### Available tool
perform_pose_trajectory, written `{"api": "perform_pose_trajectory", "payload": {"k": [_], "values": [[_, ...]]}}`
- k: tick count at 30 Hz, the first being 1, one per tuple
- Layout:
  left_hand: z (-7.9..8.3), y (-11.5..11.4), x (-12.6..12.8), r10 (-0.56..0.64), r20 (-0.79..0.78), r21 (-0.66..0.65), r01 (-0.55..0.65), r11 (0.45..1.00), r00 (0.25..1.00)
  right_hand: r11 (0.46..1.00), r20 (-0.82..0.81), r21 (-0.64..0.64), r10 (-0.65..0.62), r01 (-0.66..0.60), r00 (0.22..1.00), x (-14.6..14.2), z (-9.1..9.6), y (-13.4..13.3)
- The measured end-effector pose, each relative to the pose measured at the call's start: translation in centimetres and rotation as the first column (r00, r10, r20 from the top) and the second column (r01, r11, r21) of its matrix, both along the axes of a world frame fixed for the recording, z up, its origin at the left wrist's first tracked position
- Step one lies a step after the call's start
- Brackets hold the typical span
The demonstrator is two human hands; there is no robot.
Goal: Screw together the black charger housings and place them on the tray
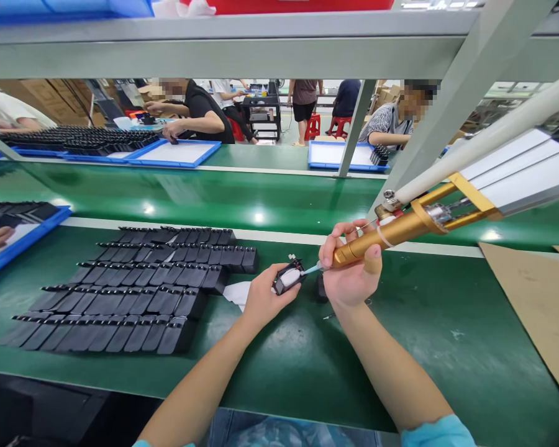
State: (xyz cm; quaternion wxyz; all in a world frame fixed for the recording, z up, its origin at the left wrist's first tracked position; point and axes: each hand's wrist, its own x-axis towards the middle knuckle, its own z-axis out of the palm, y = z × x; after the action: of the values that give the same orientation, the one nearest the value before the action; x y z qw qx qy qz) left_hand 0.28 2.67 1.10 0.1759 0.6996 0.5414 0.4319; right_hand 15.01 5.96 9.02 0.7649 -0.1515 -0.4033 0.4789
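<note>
My left hand is closed around a small black part with a white piece inside it, held just above the green table. My right hand grips the gold barrel of a glue dispenser. Its pale nozzle tip touches the white piece in the part. A white tube runs from the dispenser up to the right. Left of my hands lie several overlapping rows of the same black parts. A white cloth lies under my left hand.
A cardboard sheet covers the table's right side. A blue tray with black parts and another person's hand sits at far left. Beyond a green conveyor belt, other people work at blue trays. A grey shelf frame runs overhead.
</note>
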Motion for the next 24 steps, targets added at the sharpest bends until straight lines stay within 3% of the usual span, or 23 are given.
{"api": "perform_pose_trajectory", "payload": {"k": [8, 19, 24], "values": [[-0.5, -0.1, 0.9, -0.028, 0.007, -0.033, 0.028, 0.999, 1.000, 0.999, -0.025, -0.013, 0.037, -0.037, 0.999, -0.4, 0.4, -0.8], [0.0, -1.3, 1.8, -0.086, 0.007, 0.132, 0.084, 0.988, 0.996, 0.996, 0.026, -0.012, 0.093, -0.092, 0.995, -1.0, 0.6, -2.6], [-0.2, -1.3, 1.6, -0.109, 0.015, 0.144, 0.106, 0.984, 0.994, 0.995, 0.021, -0.008, 0.097, -0.097, 0.995, -1.0, 0.6, -2.7]]}}
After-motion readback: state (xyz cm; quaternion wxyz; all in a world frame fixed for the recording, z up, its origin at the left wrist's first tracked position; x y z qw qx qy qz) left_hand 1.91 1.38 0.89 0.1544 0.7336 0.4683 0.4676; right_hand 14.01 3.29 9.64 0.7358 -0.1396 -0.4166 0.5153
